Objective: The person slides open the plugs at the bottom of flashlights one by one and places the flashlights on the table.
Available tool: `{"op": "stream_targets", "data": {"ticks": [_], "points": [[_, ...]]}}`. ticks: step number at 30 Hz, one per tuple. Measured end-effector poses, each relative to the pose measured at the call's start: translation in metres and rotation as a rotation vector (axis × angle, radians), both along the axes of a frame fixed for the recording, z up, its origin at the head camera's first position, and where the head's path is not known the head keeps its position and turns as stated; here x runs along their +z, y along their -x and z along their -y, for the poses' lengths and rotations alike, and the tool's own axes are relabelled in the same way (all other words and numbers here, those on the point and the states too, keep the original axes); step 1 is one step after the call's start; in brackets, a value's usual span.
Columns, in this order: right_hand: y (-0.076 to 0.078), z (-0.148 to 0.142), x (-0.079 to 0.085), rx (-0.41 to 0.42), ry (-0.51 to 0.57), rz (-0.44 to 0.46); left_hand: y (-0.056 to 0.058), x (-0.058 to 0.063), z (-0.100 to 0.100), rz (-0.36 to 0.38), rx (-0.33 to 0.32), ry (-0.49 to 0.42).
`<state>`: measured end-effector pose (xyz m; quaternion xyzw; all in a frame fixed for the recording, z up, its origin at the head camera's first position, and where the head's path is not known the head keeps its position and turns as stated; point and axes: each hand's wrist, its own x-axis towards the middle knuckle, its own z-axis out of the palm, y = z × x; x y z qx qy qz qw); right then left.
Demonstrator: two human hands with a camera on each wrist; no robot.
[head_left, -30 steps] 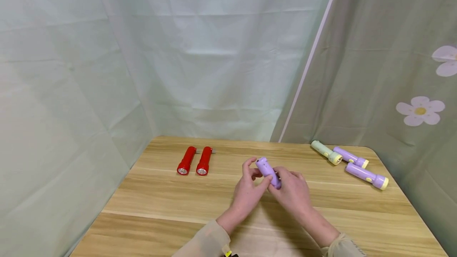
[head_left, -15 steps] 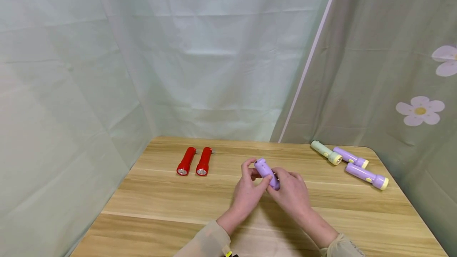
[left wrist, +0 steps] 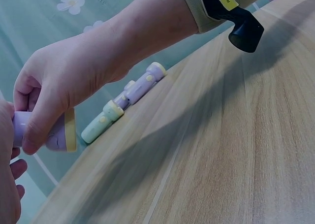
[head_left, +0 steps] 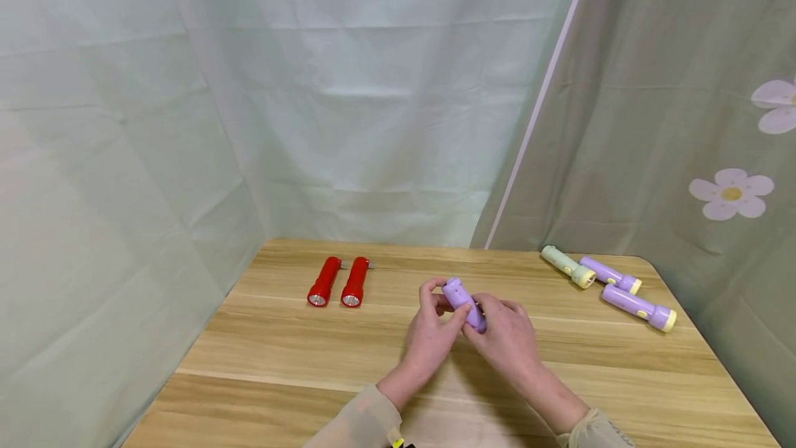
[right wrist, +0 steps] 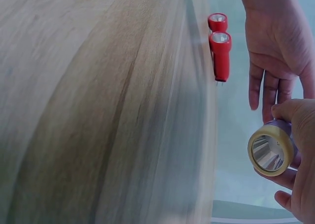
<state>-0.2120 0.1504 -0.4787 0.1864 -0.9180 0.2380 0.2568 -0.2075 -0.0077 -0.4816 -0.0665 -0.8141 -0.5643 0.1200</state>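
Note:
Above the middle of the table, both hands hold one purple flashlight (head_left: 463,301) at a slant, its tail pointing up and away. My left hand (head_left: 428,334) has its thumb on the barrel and a bent index finger at the tail end. Gripping the head end is my right hand (head_left: 508,337), which hides most of that part in the head view. The flashlight's yellow rim (left wrist: 70,130) shows beyond the right hand's thumb in the left wrist view. In the right wrist view its reflector (right wrist: 268,153) faces the camera, unlit.
Two red flashlights (head_left: 324,282) (head_left: 356,282) lie side by side at the table's back left. At the back right are a pale green flashlight (head_left: 567,265) and two purple ones (head_left: 611,274) (head_left: 638,306), close together. Curtains (head_left: 385,102) hang behind the wooden table (head_left: 280,365).
The held flashlight and both hands have shifted very slightly left and toward the body. Both hands keep their hold, and the flashlights on the table stay where they were.

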Motion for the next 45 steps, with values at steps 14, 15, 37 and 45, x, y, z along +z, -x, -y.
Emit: {"op": "stream_targets", "data": {"ticks": [14,15,37,45], "points": [[-0.0006,0.0026,-0.0007,0.012,-0.003,-0.03,-0.0014,0.0004,0.0021,0.009,0.007,-0.012],[-0.0006,0.0027,-0.0008,0.012,-0.003,-0.032,-0.0014,0.0003,0.002,0.009,0.006,-0.014],[-0.002,0.0035,-0.0002,0.026,-0.011,-0.066,-0.0033,0.0002,0.0034,0.009,-0.005,-0.064],[-0.0023,0.0031,0.0008,0.022,-0.027,-0.07,-0.0048,0.0017,0.0038,0.025,-0.021,-0.092]]}}
